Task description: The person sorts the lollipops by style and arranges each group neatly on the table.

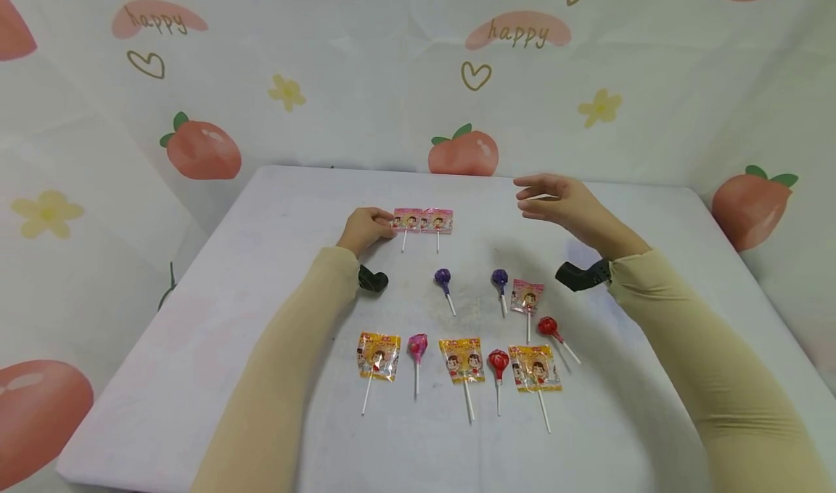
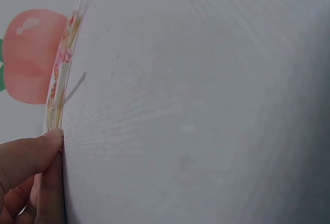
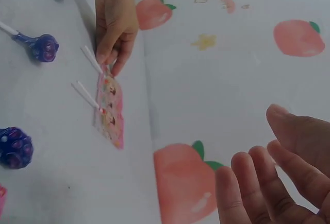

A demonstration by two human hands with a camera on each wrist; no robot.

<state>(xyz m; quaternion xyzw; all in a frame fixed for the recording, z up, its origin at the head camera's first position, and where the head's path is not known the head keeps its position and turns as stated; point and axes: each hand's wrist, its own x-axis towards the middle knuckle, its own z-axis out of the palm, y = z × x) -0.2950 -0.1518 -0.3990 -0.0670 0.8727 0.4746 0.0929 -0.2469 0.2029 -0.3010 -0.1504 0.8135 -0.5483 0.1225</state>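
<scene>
At the back of the table, two lollipops in flat pink wrappers [image 1: 437, 221] lie side by side, their white sticks pointing toward me. My left hand [image 1: 366, 230] pinches the left edge of the left pink-wrapped lollipop [image 1: 408, 219] between thumb and fingers. In the left wrist view the wrapper [image 2: 56, 90] appears edge-on, low over the white surface, with the thumb [image 2: 33, 154] at its end. My right hand [image 1: 555, 201] is raised above the table at the back right, holding nothing. Its fingers [image 3: 258, 183] are spread and slightly bent in the right wrist view.
Two purple lollipops [image 1: 443, 278] lie mid-table. To their right are another pink-wrapped lollipop [image 1: 526, 297] and a red one [image 1: 548, 326]. A front row holds yellow-wrapped lollipops [image 1: 462, 360], a pink ball lollipop [image 1: 417, 346] and a red one [image 1: 498, 362]. A patterned cloth [image 1: 366, 115] hangs behind.
</scene>
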